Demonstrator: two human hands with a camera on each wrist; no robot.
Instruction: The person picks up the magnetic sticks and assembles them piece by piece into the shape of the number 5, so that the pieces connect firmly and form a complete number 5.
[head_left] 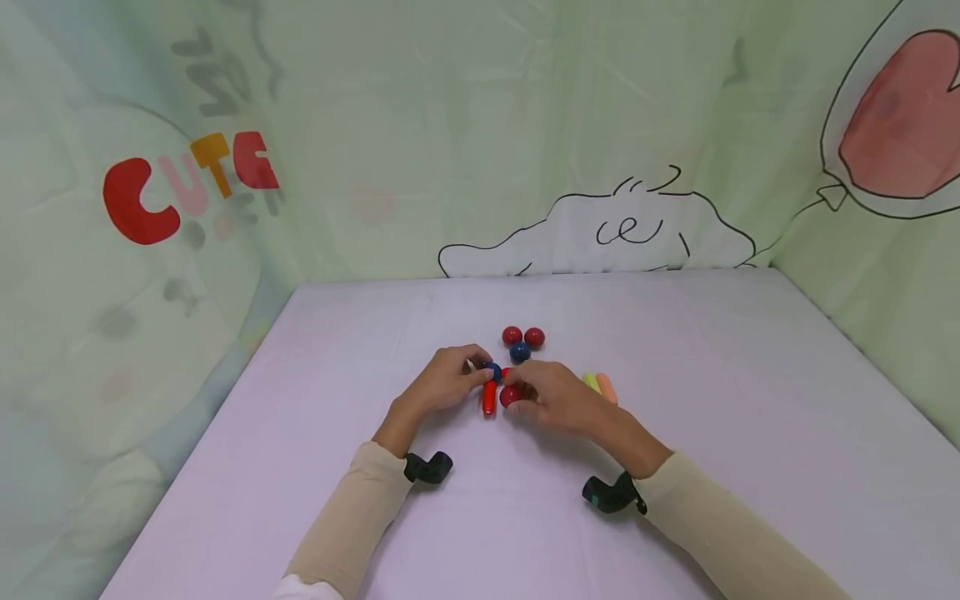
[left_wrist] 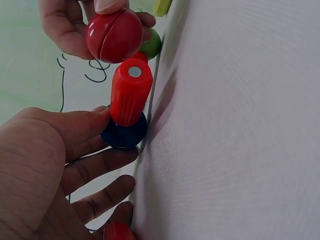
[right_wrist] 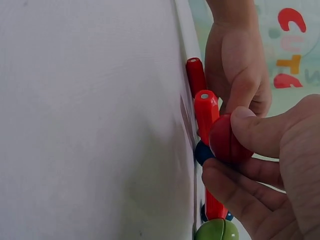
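Observation:
My left hand pinches a blue ball between thumb and fingers. From that ball a red rod with a silver disc in its end sticks out towards me. A second red rod runs from the blue ball's side towards a green ball, mostly hidden in the head view. My right hand grips a shiny red ball with a groove round it, close to the free end of the first rod. Whether ball and rod touch, I cannot tell.
Behind the hands, two red balls and a blue ball sit together. A yellow rod and an orange rod lie beyond the right wrist. Another red rod is near the left hand. A white cloth covers the table.

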